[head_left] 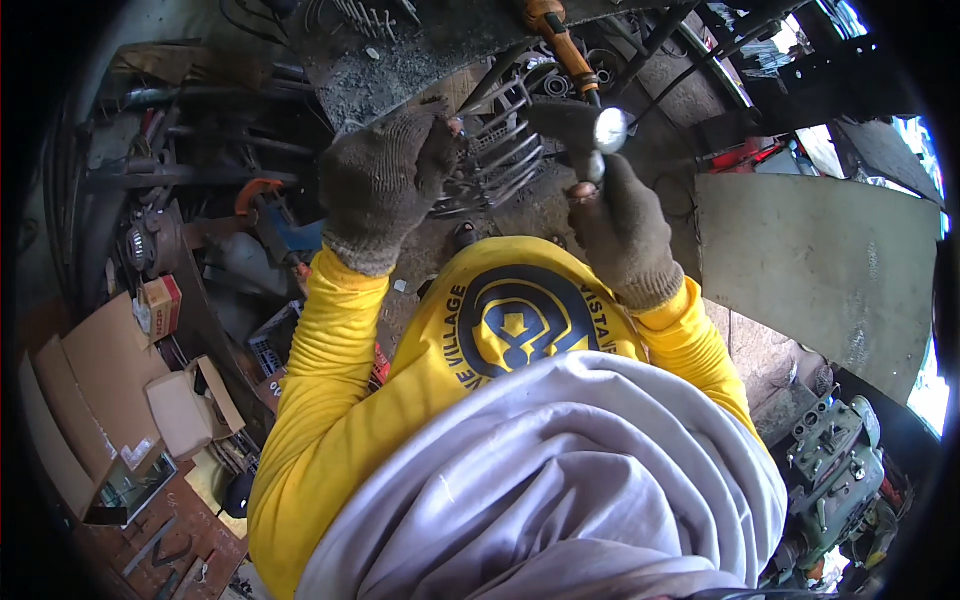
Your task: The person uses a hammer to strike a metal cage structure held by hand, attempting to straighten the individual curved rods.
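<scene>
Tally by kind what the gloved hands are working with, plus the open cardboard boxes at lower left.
Gloved hands: 2, left hand, right hand
Hammer: 1
Metal grille: 1
Open cardboard boxes: 2
Total: 6

Grey-brown knit gloves cover both hands (500, 195), with yellow sleeves (330, 340) and an orange-handled tool (560, 40).

Fingertips of the left hand (385, 185) hidden behind the metal grille (500, 150); shiny tool (608, 130) overexposed.

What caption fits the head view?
Gloved left hand steadies a metal grille while the right hand holds a hammer over a cluttered workbench.
</scene>
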Available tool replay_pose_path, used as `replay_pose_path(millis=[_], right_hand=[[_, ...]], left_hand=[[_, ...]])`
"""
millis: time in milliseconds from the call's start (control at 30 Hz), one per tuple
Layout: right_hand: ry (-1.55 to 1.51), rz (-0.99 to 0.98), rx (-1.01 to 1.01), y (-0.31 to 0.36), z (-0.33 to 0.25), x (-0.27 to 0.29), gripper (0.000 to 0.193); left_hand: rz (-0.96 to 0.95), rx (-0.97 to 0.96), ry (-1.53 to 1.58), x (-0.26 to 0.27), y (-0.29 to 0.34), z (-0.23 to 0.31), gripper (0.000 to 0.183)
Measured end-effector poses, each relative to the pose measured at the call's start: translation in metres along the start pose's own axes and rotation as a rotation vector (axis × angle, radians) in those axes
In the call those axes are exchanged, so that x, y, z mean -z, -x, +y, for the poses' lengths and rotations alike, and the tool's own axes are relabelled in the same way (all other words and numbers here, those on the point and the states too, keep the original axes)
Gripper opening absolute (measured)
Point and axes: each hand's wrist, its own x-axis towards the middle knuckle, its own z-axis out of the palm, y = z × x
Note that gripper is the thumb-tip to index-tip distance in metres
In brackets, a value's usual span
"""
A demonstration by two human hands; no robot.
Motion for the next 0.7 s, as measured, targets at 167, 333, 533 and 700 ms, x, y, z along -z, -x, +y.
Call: replay_pose_path(millis=[167,333,533,700], right_hand=[[0.153,0.030,-0.024,0.008,-0.015,0.012,0.038],[0.143,-0.038,-0.045,-0.002,-0.012,0.009,0.036],[-0.097,0.100,0.096,0.006,-0.010,0.018,0.034],[-0.060,0.059,0.045,0.008,-0.018,0.018,0.032]], left_hand=[[0.024,-0.044,-0.078,-0.001,0.006,-0.007,0.015],[-0.061,-0.017,-0.106,0.004,0.000,-0.006,0.016],[-0.012,0.020,-0.085,0.015,0.009,-0.009,0.018],[0.005,0.010,-0.035,0.017,0.010,-0.002,0.019]])
